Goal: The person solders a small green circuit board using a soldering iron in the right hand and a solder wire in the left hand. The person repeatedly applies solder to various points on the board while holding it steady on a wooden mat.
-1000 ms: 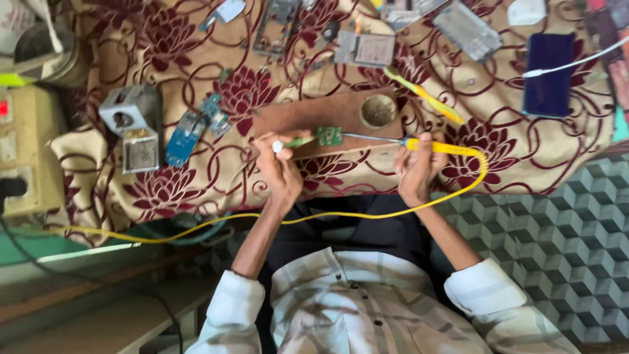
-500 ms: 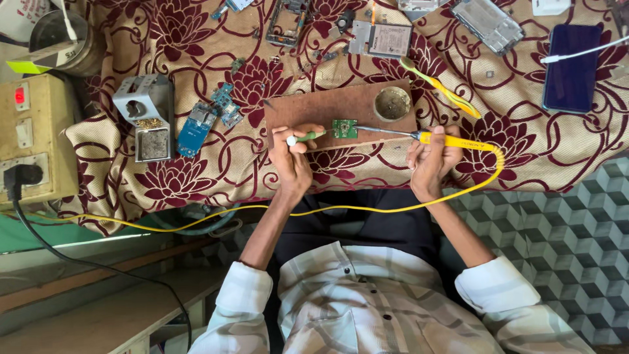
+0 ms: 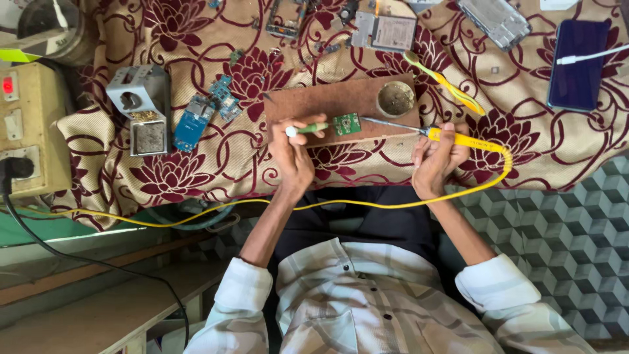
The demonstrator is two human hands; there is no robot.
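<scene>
Circuit board point(image 3: 346, 123) between left hand point(image 3: 292, 156), soldering iron point(image 3: 452, 138).

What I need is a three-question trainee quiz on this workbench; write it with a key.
1. True or false: the right hand holds the yellow soldering iron.
2. The small green circuit board lies on: A) the brown board; B) a plate; C) a chair.
3. Fill in: the left hand grips a slim tool whose handle is ____.
Key: 1 true; 2 A; 3 green.
</scene>
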